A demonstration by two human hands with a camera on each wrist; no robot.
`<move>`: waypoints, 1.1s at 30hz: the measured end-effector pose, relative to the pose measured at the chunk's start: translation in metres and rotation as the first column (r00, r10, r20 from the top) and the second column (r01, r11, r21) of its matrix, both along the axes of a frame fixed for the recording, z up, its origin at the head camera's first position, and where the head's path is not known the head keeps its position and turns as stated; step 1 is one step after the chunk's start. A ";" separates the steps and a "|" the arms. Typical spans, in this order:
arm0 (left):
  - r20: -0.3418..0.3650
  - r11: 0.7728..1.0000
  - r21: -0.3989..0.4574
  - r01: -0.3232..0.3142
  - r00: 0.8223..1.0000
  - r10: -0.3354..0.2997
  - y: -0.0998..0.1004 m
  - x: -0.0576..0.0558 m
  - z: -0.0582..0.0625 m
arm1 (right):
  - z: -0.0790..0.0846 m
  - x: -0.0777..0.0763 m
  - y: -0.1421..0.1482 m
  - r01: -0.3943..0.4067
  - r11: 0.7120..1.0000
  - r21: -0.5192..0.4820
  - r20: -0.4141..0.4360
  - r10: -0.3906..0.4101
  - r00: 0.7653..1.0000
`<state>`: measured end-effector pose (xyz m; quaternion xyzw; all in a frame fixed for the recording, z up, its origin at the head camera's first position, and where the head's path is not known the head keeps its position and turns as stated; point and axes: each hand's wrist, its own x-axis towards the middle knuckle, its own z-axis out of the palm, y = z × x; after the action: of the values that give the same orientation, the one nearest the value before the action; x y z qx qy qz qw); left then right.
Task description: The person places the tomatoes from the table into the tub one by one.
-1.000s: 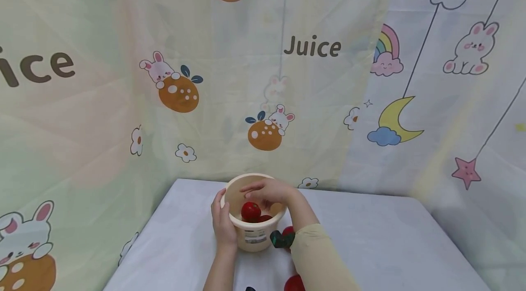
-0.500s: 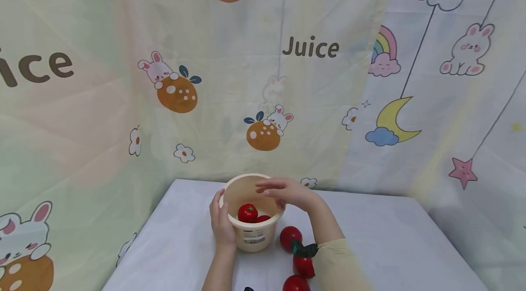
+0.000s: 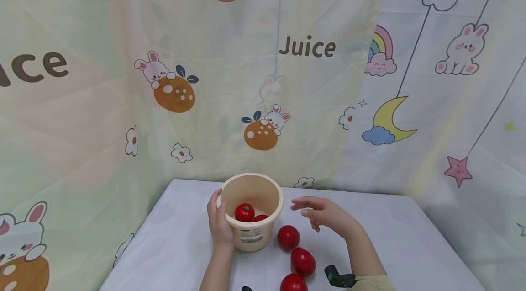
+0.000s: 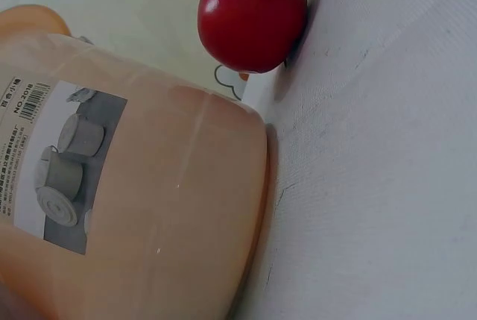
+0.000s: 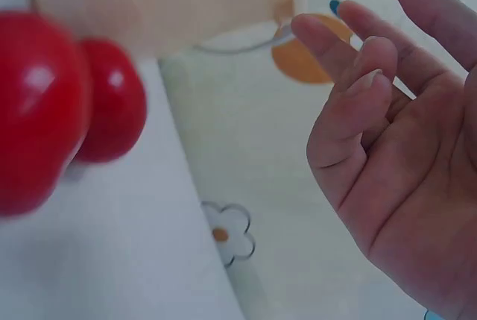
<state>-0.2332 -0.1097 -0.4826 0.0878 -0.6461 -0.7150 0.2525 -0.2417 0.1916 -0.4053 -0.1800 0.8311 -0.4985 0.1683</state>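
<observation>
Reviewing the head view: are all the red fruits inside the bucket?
No, three red fruits lie on the table outside the bucket.

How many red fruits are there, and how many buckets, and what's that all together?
Red fruits: 5 showing (3 on the table, 2 in the bucket)
Buckets: 1
Total: 6 that I can see; the bottom of the bucket is partly hidden.
</observation>
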 end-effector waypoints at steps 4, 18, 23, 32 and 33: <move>0.008 1.000 0.002 0.009 1.000 -0.009 -0.001 -0.001 0.000 | -0.020 0.013 0.016 0.002 0.999 0.035 0.077 -0.004 0.997; -0.031 1.000 -0.010 0.005 1.000 -0.006 -0.001 0.002 0.003 | -0.076 0.041 0.038 0.020 0.996 0.083 0.251 -0.041 0.967; -0.021 1.000 -0.021 -0.007 1.000 0.007 0.000 0.003 0.005 | -0.090 0.044 0.041 0.043 0.998 0.040 0.295 -0.053 0.954; -0.013 1.000 -0.014 -0.004 1.000 0.004 0.001 0.004 0.004 | -0.106 0.052 0.042 0.083 0.996 -0.016 0.373 -0.071 0.925; -0.014 1.000 -0.013 -0.005 1.000 0.004 0.001 0.004 0.004 | -0.108 0.053 0.042 0.091 0.996 -0.015 0.374 -0.079 0.924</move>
<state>-0.2293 -0.1091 -0.4790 0.0826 -0.6489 -0.7106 0.2591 -0.1889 0.2334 -0.5128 -0.0486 0.7829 -0.5438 0.2984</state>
